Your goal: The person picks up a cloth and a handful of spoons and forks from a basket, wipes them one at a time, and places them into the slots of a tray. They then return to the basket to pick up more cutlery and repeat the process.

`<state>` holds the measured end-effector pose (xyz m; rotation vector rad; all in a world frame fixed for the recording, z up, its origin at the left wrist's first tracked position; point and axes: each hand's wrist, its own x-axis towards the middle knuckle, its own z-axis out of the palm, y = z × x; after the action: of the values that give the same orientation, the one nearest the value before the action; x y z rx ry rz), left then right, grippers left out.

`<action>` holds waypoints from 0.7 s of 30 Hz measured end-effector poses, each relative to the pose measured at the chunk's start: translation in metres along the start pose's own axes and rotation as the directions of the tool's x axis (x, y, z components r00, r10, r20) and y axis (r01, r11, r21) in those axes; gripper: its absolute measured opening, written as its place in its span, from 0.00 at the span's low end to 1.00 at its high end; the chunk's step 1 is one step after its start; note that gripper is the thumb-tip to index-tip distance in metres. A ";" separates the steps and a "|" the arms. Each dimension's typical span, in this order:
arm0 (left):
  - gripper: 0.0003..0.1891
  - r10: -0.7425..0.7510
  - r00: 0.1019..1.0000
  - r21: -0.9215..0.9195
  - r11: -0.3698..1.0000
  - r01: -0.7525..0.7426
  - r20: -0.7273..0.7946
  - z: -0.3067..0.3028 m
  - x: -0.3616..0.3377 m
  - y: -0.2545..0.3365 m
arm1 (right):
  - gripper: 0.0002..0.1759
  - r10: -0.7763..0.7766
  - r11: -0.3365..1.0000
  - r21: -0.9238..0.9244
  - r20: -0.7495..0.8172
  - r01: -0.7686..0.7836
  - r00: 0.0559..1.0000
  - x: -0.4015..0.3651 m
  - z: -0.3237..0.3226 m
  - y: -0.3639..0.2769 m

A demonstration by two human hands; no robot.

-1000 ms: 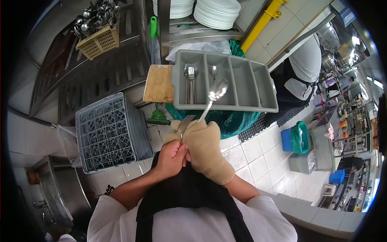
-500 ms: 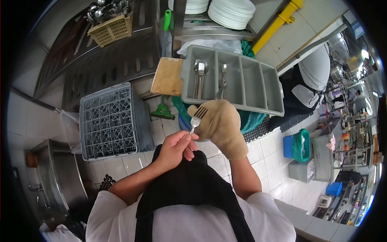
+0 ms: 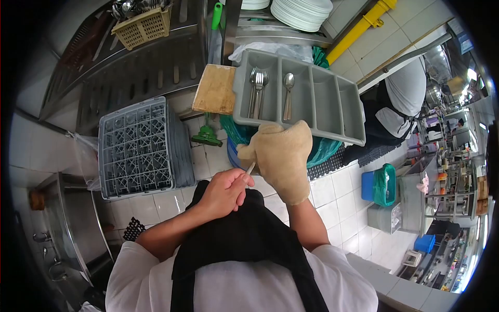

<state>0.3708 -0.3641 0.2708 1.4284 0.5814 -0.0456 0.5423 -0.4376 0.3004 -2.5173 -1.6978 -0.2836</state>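
My left hand (image 3: 224, 193) is closed on a metal fork (image 3: 251, 168), and only a short piece of its handle shows. A thick beige cloth (image 3: 286, 174) covers my right hand (image 3: 278, 156) like a mitt. Its folds close around the head of the fork, so the tines are hidden. Just beyond the cloth, a grey cutlery tray (image 3: 322, 112) has several compartments. Several forks (image 3: 258, 88) lie in its leftmost compartment, and spoons (image 3: 288, 86) lie in the one beside it.
Stacked grey glass racks (image 3: 136, 148) stand at the left. A wooden board (image 3: 214, 89) adjoins the tray. White plates (image 3: 301, 13) are piled on the shelf behind, near a cutlery basket (image 3: 143, 32). A person (image 3: 403, 99) in a dark apron stands at the right.
The cloth-covered right hand has closed over the fork's tines, which were showing before. It has also moved off the spoons in the tray. The view has shifted slightly.
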 end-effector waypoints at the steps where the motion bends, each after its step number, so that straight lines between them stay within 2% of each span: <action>1: 0.17 0.003 1.000 0.015 1.000 -0.003 0.003 -0.001 0.000 -0.002 | 0.11 0.025 0.999 0.041 -0.062 -0.023 0.998 -0.004 0.018 0.003; 3: 0.17 0.011 1.000 0.024 1.000 -0.011 0.003 -0.001 -0.001 -0.006 | 0.12 0.074 0.991 0.121 -0.185 -0.052 0.980 -0.006 0.035 0.003; 4: 0.17 -0.009 1.000 0.030 1.000 0.009 0.009 -0.001 -0.002 -0.009 | 0.12 0.069 0.992 0.121 -0.185 -0.047 0.980 -0.008 0.041 0.004; 6: 0.17 -0.030 0.999 0.036 0.999 0.030 0.011 -0.003 -0.006 -0.012 | 0.11 0.045 0.991 0.129 -0.161 -0.025 0.986 -0.033 0.033 -0.002; 12: 0.17 0.082 0.996 -0.025 0.996 -0.082 -0.031 -0.002 0.001 -0.014 | 0.10 -0.020 0.991 0.130 -0.115 0.035 0.993 -0.029 0.022 -0.020; 21: 0.15 0.130 0.978 0.084 0.986 -0.145 0.164 -0.011 -0.011 -0.014 | 0.11 -0.058 0.985 0.159 -0.040 0.063 0.998 -0.040 -0.002 -0.001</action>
<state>0.3521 -0.3594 0.2621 1.5394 0.3526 -0.0768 0.5266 -0.4741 0.2941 -2.3363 -1.7125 -0.1862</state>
